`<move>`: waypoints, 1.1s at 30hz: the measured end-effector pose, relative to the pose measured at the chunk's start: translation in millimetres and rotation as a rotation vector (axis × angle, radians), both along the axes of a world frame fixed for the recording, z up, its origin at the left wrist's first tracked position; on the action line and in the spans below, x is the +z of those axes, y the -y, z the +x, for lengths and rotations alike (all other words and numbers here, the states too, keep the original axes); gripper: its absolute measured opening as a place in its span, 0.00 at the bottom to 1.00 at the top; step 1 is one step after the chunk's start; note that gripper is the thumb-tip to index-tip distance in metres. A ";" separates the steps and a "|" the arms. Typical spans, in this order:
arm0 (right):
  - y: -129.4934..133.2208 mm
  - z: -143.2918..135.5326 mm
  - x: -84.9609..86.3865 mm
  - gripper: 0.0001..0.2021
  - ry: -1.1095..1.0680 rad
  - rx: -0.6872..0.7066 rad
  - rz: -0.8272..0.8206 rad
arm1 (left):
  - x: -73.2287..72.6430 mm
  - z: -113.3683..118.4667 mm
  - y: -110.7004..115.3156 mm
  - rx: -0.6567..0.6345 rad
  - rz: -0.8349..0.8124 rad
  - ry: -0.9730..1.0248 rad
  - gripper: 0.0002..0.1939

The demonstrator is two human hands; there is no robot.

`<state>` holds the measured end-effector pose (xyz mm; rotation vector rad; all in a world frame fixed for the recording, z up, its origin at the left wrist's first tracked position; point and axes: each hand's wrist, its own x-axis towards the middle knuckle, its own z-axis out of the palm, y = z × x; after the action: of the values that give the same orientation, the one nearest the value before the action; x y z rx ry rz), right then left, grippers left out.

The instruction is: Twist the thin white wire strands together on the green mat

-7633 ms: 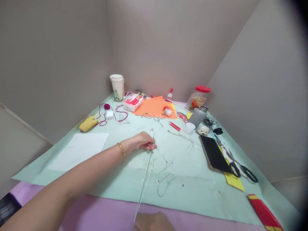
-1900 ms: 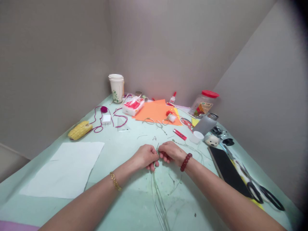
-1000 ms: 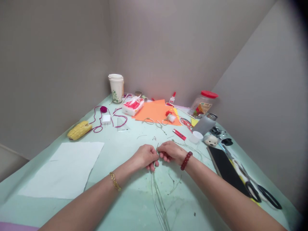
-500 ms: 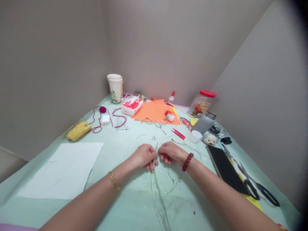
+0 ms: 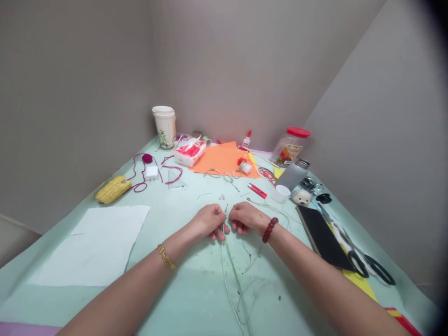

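Table (image 5: 189,298): pale green
Jar label (image 5: 291,153): print too small to read
Left hand (image 5: 210,221): pinching cords (image 5: 223,266)
Right hand (image 5: 247,217): just beside, cannot tell its hold

Softly lit, dimmer on the left wall (image 5: 77,79), faintly shadowed on the worktop (image 5: 182,301) beside the right forearm (image 5: 308,268). Black at top right, stretched toward the edges, blurred along the cords (image 5: 224,280).

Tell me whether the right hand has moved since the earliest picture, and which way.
Yes. The right hand has moved forward, toward the orange paper, and is now beside the left hand.
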<state>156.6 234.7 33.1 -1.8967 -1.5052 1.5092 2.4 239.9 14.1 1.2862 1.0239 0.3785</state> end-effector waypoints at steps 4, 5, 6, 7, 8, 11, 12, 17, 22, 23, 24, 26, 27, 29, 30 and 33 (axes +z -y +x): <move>7.8 -8.5 -5.1 0.03 0.023 -0.145 0.148 | -2.0 0.0 -1.8 -0.006 -0.025 0.008 0.07; 9.9 -10.7 -6.6 0.02 0.013 -0.190 0.183 | -2.7 0.1 -2.2 -0.008 -0.025 0.011 0.07; 11.8 -12.9 -7.7 0.02 -0.009 -0.229 0.198 | -3.3 0.2 -2.5 -0.009 -0.023 0.012 0.07; 13.6 -14.9 -8.3 0.02 -0.040 -0.264 0.196 | -3.9 0.3 -2.7 -0.008 -0.019 0.011 0.07; 15.1 -16.9 -8.3 0.02 -0.073 -0.294 0.181 | -4.5 0.5 -2.8 -0.007 -0.013 0.007 0.08; 18.8 -22.5 -4.8 0.03 -0.148 -0.373 0.144 | -5.8 1.1 -2.8 -0.006 0.003 -0.001 0.12; 19.7 -24.1 -3.3 0.03 -0.167 -0.401 0.146 | -5.9 1.2 -2.7 -0.009 0.009 0.001 0.13; 21.3 -26.2 -1.9 0.05 -0.305 -0.479 0.119 | -5.1 0.8 -2.6 -0.030 0.010 0.017 0.16; 20.1 -18.3 -6.9 0.06 -0.553 -0.494 0.072 | -4.4 0.2 -2.4 -0.033 0.008 0.011 0.13; 20.2 -16.1 -7.1 0.06 -0.631 -0.496 0.023 | -4.6 0.1 -2.3 -0.034 0.010 0.010 0.12; 20.6 -14.0 -6.8 0.07 -0.707 -0.494 -0.039 | -4.8 -0.1 -2.2 -0.037 0.014 0.011 0.11; 22.8 -10.1 -5.3 0.07 -0.827 -0.479 -0.155 | -5.3 -0.6 -2.0 -0.047 0.034 0.016 0.10; 24.9 -8.4 -4.3 0.07 -0.869 -0.464 -0.190 | -5.6 -0.9 -2.0 -0.052 0.046 0.019 0.10; 31.4 -5.7 -1.7 0.04 -0.933 -0.427 -0.224 | -5.7 -1.6 -1.9 -0.062 0.074 0.026 0.09; 36.0 -4.4 -0.3 0.01 -0.959 -0.409 -0.231 | -5.6 -1.9 -1.8 -0.070 0.088 0.027 0.09; 56.4 0.0 5.7 0.05 -1.005 -0.368 -0.229 | -5.1 -2.6 -2.1 -0.100 0.117 0.024 0.09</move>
<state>156.6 178.3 38.7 -1.0632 -0.5212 2.0135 -0.2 242.1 9.0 1.4287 0.9243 0.3804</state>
